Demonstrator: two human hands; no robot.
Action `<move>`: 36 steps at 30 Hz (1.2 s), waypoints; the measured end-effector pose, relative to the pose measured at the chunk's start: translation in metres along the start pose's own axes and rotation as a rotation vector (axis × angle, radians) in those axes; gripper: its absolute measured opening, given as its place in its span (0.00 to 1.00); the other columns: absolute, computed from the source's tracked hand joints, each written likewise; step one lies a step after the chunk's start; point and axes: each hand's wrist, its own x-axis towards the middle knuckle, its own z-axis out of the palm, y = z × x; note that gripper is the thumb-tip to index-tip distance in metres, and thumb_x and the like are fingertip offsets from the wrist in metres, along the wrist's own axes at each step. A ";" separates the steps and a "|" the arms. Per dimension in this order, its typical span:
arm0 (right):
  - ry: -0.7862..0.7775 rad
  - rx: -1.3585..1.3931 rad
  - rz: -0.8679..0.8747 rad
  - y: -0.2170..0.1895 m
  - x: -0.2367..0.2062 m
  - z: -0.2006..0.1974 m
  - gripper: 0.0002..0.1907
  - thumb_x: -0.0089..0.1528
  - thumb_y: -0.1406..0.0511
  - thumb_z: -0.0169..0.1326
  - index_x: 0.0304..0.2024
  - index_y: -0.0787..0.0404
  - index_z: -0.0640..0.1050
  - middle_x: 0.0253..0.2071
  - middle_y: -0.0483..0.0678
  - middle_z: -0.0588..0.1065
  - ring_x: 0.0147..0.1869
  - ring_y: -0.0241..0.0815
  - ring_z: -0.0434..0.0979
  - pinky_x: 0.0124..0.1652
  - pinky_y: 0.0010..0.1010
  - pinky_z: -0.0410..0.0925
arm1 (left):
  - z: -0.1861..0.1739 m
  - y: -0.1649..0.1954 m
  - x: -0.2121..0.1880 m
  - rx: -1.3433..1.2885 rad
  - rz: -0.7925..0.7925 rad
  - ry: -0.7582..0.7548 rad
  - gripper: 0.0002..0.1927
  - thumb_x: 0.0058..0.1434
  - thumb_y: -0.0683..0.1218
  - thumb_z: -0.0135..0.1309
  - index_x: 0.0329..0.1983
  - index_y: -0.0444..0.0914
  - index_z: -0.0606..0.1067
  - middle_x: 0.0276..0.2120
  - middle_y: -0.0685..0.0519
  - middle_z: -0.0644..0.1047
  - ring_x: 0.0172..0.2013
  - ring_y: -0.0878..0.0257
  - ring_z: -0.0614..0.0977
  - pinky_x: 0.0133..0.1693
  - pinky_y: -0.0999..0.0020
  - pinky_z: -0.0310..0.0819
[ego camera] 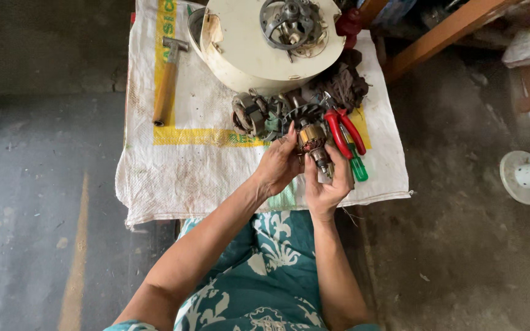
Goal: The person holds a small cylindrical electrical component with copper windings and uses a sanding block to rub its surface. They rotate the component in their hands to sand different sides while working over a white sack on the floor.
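My left hand (279, 164) and my right hand (324, 182) together hold a motor armature (311, 140) with copper windings, a dark fan disc at its far end and a steel shaft pointing toward me. The left hand grips it from the left side. The right hand cups the shaft end from below and the right. Both hands hover over the near part of a white woven sack (197, 165) spread on the floor.
A wooden-handled hammer (167, 83) lies at the sack's left. A cream round housing (265, 40) with a metal bracket stands at the back. A wound stator (249, 113), red-handled pliers (341, 129), a green screwdriver (357, 165) and a dark rag (343, 83) lie nearby. A white fan base (526, 178) is right.
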 end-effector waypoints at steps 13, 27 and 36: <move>-0.333 -0.046 -0.046 -0.023 0.082 -0.062 0.16 0.72 0.60 0.55 0.52 0.69 0.76 0.39 0.52 0.80 0.43 0.40 0.83 0.44 0.27 0.72 | 0.091 0.056 -0.076 1.450 0.437 0.194 0.18 0.61 0.56 0.69 0.41 0.39 0.79 0.37 0.47 0.85 0.39 0.57 0.88 0.39 0.62 0.77; -0.626 0.356 0.327 0.028 0.092 -0.032 0.28 0.70 0.49 0.52 0.46 0.70 0.79 0.32 0.46 0.80 0.34 0.33 0.76 0.36 0.24 0.69 | 0.015 0.021 -0.024 0.724 0.310 0.031 0.30 0.46 0.37 0.74 0.53 0.30 0.78 0.43 0.54 0.82 0.41 0.69 0.81 0.49 0.69 0.79; -0.327 0.703 0.368 0.052 0.030 0.000 0.24 0.72 0.54 0.50 0.53 0.71 0.76 0.49 0.51 0.77 0.54 0.39 0.75 0.57 0.31 0.68 | -0.023 0.019 -0.013 0.453 0.141 -0.038 0.23 0.49 0.32 0.68 0.50 0.30 0.79 0.39 0.50 0.83 0.38 0.65 0.84 0.47 0.67 0.81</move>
